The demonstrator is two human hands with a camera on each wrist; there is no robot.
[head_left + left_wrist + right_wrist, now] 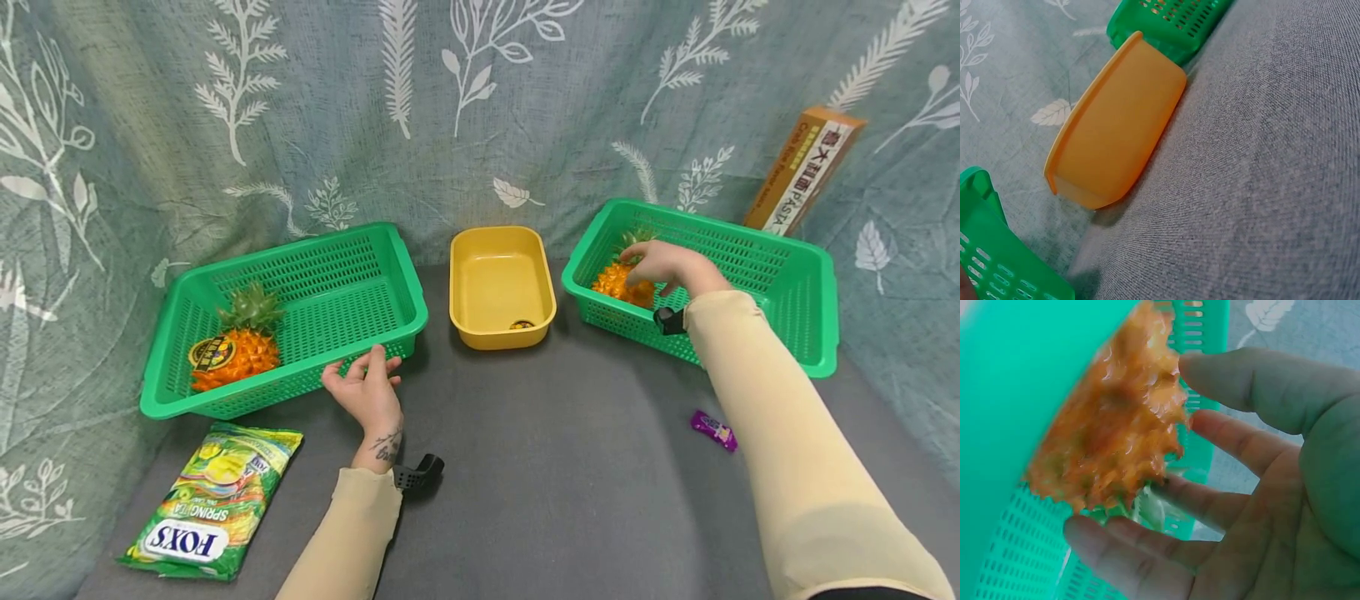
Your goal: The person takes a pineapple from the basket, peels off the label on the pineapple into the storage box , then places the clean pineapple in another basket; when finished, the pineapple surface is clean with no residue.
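1. On the grey desk [525, 467], at far left: one green-and-yellow printed plastic bag marked "FOX'S" [210, 492], lying flat in front of the left basket.
2. Just behind: one green rectangular perforated plastic basket [345, 321], holding one orange pineapple with a green leafy crown [251, 354] in its left part; on the fruit, one round black-and-gold tag [212, 353].
3. At that basket's front rim: left hand [367, 396], fingers parted and loosely bent, pinching nothing; cannot tell whether touching the rim.
4. In the middle, between the baskets: one yellow rectangular smooth-walled tub [502, 287], with one small black-and-gold label [522, 324] inside its near end.
5. To the right: a second green perforated basket [827, 308], holding a second orange pineapple [617, 283] at its left end.
6. Over this second fruit: right hand [675, 265], thumb and fingers spread around it; cannot tell whether in firm contact.
7. In front of the right basket, on the desk: one small purple packet [714, 431].
8. Behind that basket, tilted against the patterned curtain [345, 108]: one long orange-brown pasta box [802, 171].
9. Counted: two baskets, two pineapples, one tub, one bag, one packet, one box.
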